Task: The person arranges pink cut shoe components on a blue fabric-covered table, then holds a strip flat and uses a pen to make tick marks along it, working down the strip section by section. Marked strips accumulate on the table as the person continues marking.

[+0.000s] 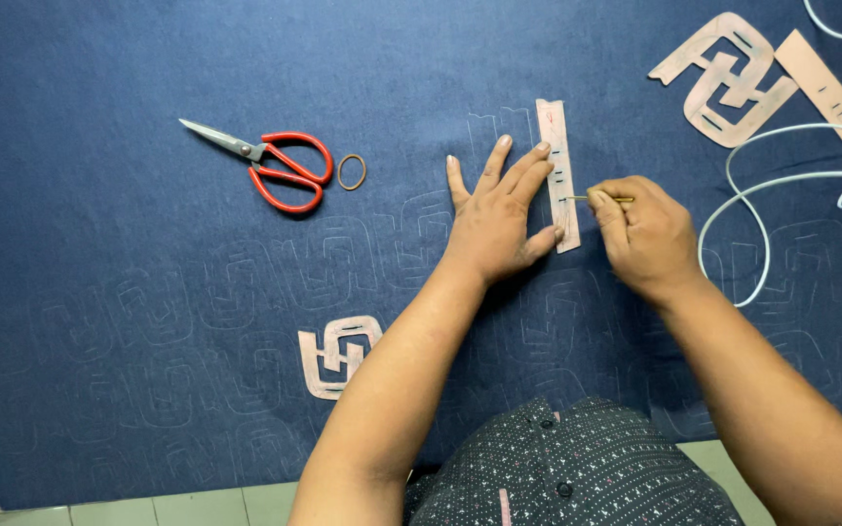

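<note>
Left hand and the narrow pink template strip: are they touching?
Touching. The head view shows the left hand spread flat on the blue fabric, its fingertips and thumb overlapping the pink template strip's left edge.

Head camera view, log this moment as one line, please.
left hand: flat, pressing strip template on blue fabric | right hand: holding thin marking tool at strip edge | scissors, rubber band: idle, left

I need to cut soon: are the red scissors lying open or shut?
Nearly shut: the red scissors lie flat on the blue cloth, blades together in one point, handle loops almost touching.
</note>
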